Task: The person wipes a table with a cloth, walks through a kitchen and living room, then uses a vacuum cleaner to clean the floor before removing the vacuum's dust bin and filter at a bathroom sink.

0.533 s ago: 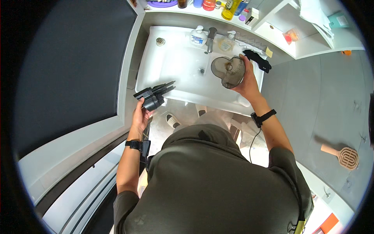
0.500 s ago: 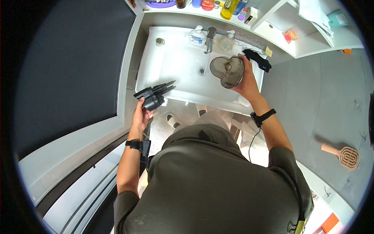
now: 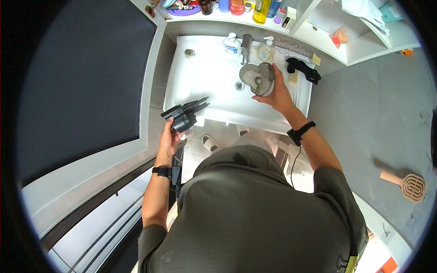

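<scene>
My left hand (image 3: 170, 138) is closed on a black plastic holder with several thin prongs (image 3: 183, 119), at the front left edge of the white sink (image 3: 189, 82). The prongs point right, over the basin. My right hand (image 3: 279, 96) grips a translucent grey lobed container (image 3: 249, 75) by its right side. Its open top faces up, showing a small round raised piece inside. The container is just below the end of the grey faucet (image 3: 246, 48) and partly covers the drain (image 3: 239, 85). Whether water runs cannot be made out.
Behind the basin stand a white pump bottle (image 3: 231, 44) and a clear pump bottle (image 3: 265, 50). A black strap-like item (image 3: 304, 70) lies on the right rim. Several bottles line the shelf (image 3: 218, 14) above. A hairbrush (image 3: 412, 187) hangs on the right wall.
My right hand has moved the container left and closer to the faucet, tilting it a little. My left hand still holds the black holder in nearly the same place. The view has shifted slightly.
</scene>
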Motion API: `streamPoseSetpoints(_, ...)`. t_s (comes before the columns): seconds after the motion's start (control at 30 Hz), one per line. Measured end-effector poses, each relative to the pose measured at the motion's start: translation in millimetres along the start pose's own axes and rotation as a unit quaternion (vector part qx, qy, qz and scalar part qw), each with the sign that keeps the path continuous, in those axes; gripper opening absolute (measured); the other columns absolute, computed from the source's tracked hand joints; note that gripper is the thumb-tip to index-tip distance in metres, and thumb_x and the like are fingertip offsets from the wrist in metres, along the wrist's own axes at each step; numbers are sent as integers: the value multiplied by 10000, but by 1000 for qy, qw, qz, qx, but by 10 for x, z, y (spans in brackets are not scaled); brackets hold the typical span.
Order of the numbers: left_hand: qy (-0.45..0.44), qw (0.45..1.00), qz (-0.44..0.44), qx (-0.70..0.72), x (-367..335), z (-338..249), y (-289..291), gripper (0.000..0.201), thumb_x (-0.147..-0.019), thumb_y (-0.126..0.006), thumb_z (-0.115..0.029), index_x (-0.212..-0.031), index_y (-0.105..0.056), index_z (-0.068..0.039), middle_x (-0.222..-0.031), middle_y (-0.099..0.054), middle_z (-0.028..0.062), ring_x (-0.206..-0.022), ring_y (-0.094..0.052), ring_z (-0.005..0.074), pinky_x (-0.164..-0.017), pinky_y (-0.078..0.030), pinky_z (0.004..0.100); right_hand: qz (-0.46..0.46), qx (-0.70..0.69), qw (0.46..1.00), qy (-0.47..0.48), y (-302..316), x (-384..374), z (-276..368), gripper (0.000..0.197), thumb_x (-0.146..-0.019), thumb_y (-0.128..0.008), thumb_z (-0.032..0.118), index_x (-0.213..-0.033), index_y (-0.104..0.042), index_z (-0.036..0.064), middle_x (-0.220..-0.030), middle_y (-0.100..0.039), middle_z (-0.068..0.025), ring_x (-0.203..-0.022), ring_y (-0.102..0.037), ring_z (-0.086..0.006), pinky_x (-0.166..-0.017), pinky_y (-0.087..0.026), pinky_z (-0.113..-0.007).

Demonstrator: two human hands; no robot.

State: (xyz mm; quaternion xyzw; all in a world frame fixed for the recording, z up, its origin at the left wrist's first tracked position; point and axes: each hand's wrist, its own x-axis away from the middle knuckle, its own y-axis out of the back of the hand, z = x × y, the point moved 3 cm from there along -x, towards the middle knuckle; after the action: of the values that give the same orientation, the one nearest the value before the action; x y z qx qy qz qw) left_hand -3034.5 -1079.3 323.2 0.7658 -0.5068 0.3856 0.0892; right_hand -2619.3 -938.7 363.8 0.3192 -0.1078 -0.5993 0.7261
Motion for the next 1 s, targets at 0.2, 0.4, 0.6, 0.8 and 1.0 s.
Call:
streamPoseSetpoints(0.2, 2, 999, -31, -9, 103, -36, -49, 493, -945, -663, -430, -1182, -584, -5, -1097, -676, 120, -941, -704, 191, -797, -619, 305, 120, 32, 985, -120, -779, -309, -864, 1307, -589, -946, 377, -1531, -152, -60, -1459, -372, -291, -1351, -430, -411, -1132, -392, -396)
streamPoseSetpoints(0.4, -2, 998, -55, 0, 198, -61, -107, 464, -980, -617, -398, -1212, -574, 1, -1145, -673, 133, -1025, -692, 229, -875, -605, 332, 129, 66, 959, -244, -1229, -638, -1509, 1286, -585, -931, 431, -1482, -196, -125, -1378, -419, -351, -1310, -452, -448, -1108, -407, -421)
streamPoseSetpoints(0.6, -14, 998, -67, -2, 218, -23, -22, 489, -991, -594, -406, -1243, -567, 12, -1203, -666, 158, -1087, -680, 246, -940, -583, 356, 43, -78, 971, -220, -1365, -895, -1599, 1119, -593, -954, 354, -1416, -328, -72, -1378, -492, -252, -1293, -502, -340, -1102, -411, -408)
streamPoseSetpoints(0.8, -6, 998, -63, 2, 177, -8, -58, 483, -994, -588, -406, -1252, -573, 2, -1190, -677, 140, -1094, -676, 238, -969, -563, 362, -29, -113, 968, -222, -1450, -904, -1750, 1062, -630, -947, 337, -1410, -358, -80, -1386, -515, -241, -1288, -520, -322, -1093, -426, -386)
streamPoseSetpoints(1.0, -14, 997, -71, -5, 225, -22, -80, 492, -989, -599, -414, -1251, -586, 2, -1188, -678, 129, -1096, -671, 231, -959, -554, 353, -53, -117, 967, -219, -1464, -880, -1644, 1075, -615, -944, 378, -1396, -357, -69, -1368, -478, -259, -1306, -469, -362, -1103, -413, -417)
